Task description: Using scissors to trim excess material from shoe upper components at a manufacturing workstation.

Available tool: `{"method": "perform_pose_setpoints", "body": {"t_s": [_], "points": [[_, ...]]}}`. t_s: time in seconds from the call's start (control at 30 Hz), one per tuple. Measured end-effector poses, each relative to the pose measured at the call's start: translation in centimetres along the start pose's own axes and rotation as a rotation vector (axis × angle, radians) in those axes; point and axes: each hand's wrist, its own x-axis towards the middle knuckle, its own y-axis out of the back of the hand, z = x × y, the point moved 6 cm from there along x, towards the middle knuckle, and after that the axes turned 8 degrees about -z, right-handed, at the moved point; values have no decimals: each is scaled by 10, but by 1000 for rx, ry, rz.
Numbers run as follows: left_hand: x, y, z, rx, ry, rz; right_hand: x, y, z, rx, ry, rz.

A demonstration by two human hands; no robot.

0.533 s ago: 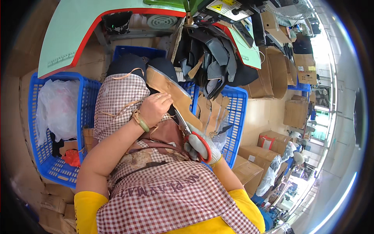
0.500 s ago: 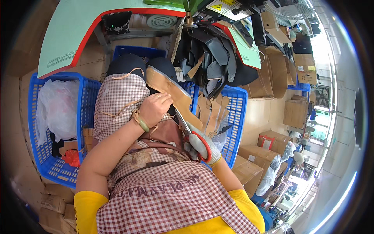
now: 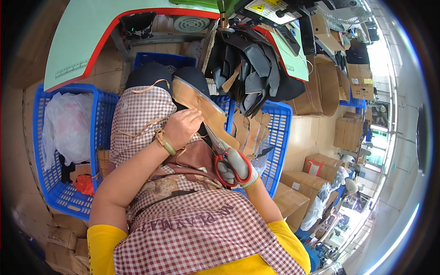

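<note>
My right hand (image 3: 236, 166), in a pale grey glove, grips red-handled scissors (image 3: 216, 141) by their loops. The scissor tips lie at the near edge of a long tan piece (image 3: 201, 103) with a dark edge, which rests across my lap. My bare left hand (image 3: 182, 129), a green bangle at its wrist, has its fingers closed on that edge of the piece, just left of the blades. What the fingertips pinch is partly hidden. A checked apron (image 3: 142, 112) covers my thighs under the piece.
Right of my lap, a blue basket (image 3: 283, 137) holds tan cut pieces. Another blue basket (image 3: 94, 128) at left holds a clear plastic bag. Dark flat pieces (image 3: 250, 59) hang in a heap ahead, beside a pale green tabletop (image 3: 87, 36) with red edging. Cardboard boxes (image 3: 298, 188) stand right.
My right hand has turned, and the scissor handles have spread apart, with both red loops now showing. My left hand and the tan piece have stayed in place.
</note>
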Motion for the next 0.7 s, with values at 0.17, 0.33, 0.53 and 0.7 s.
{"method": "perform_pose_setpoints", "body": {"t_s": [0.17, 0.33, 0.53, 0.7], "points": [[0, 0, -1, 13, 9, -14, 3, -8, -9, -362, 28, 82], [0, -1, -1, 15, 3, -3, 3, -7, -7, -324, 5, 77], [1, -1, -2, 5, 9, 10, 10, -9, -13, -340, 15, 94], [2, 13, 4, -155, 161, 132, 9, -3, -9, -166, -50, 72]]}}
